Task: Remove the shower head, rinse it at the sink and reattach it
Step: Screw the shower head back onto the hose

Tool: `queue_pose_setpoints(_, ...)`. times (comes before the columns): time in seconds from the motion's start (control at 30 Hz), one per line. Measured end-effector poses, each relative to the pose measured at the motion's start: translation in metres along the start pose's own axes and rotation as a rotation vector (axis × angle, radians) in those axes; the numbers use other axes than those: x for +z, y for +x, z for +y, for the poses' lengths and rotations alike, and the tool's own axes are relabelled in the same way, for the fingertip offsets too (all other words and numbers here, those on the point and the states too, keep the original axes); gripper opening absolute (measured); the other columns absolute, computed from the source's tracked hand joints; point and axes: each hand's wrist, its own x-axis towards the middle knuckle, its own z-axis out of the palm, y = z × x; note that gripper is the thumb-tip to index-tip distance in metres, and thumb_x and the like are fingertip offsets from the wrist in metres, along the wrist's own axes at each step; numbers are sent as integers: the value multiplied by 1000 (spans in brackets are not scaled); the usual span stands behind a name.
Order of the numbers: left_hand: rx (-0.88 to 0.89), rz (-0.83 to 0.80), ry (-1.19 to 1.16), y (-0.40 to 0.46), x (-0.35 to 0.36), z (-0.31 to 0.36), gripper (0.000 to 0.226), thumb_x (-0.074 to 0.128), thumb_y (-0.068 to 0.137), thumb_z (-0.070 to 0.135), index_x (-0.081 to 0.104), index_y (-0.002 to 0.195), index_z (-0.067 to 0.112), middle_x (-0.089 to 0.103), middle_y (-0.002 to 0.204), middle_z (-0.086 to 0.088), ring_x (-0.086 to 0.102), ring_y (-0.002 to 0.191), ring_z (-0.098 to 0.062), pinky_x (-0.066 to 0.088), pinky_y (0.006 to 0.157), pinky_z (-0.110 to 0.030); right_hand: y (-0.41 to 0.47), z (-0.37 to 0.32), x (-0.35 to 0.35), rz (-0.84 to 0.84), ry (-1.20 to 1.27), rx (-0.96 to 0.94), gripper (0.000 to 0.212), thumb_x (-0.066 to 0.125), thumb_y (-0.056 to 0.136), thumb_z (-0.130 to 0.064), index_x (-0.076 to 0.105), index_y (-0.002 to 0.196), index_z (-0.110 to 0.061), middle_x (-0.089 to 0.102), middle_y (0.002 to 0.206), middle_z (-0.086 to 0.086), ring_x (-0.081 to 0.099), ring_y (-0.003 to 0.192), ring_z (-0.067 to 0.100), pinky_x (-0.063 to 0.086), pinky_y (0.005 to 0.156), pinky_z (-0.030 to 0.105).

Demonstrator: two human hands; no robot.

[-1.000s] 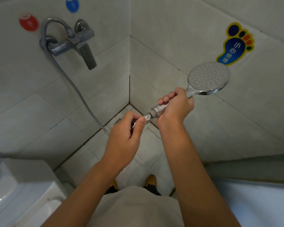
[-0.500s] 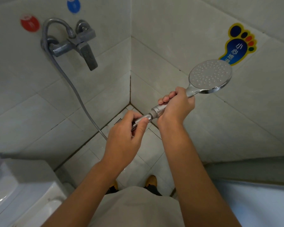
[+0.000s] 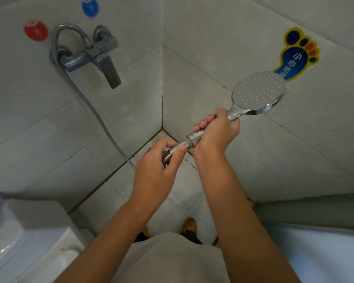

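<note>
Holding the head [image 3: 259, 92] up by its handle, R hand [image 3: 217, 133] wrapped tight round it, face toward me, near the foot sticker [image 3: 296, 56]. L hand [image 3: 157, 170] pinches the nut [image 3: 179, 147] where hose [image 3: 86, 99] meets handle. Looks still joined, so I'd say step 1 isn't done: unscrew, rinse at sink, refit all left. Hose runs back to the tap [image 3: 94, 56].

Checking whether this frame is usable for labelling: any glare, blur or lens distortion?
Head view: wide-angle bending curves the tile lines; soft, even light, a small glint on the shower head rim; right hand and left hand look sharp at the hose nut.
</note>
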Motion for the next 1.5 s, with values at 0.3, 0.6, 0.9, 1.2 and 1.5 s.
queue_pose_setpoints(0.3,54,-28,129,3,-2,-1,18,56,93,40,59,102,24,61,74,11,56,59,-11,50,51,-33,1,4,-2,21,-30,-13,13,45,92,0,47,95,-12,42,61,2,39,43,14,42,47,29)
queue_pose_setpoints(0.6,-41,-119,107,2,1,3,48,25,95,55,58,85,23,57,66,-1,48,53,-6,40,51,-25,1,7,-2,62,-12,-2,13,44,92,1,48,96,-10,41,60,3,38,42,15,41,47,29)
queue_pose_setpoints(0.9,91,-100,336,5,-7,-2,30,44,95,49,56,94,22,55,67,9,51,56,-9,33,49,-19,-2,7,-4,37,-50,-7,13,44,92,0,49,98,-11,43,59,2,39,41,14,41,46,29)
queue_pose_setpoints(1.2,57,-79,222,0,-7,6,24,39,99,43,54,86,28,53,66,9,51,56,-9,37,49,-19,-6,5,-4,43,-50,5,14,43,90,2,49,95,-10,42,58,2,39,40,13,40,45,28)
queue_pose_setpoints(1.5,127,-57,345,0,-11,2,32,48,95,47,66,95,20,64,71,8,57,59,-7,43,50,-24,-8,5,-10,71,-36,-3,12,44,91,1,47,94,-11,43,60,3,40,40,14,41,46,28)
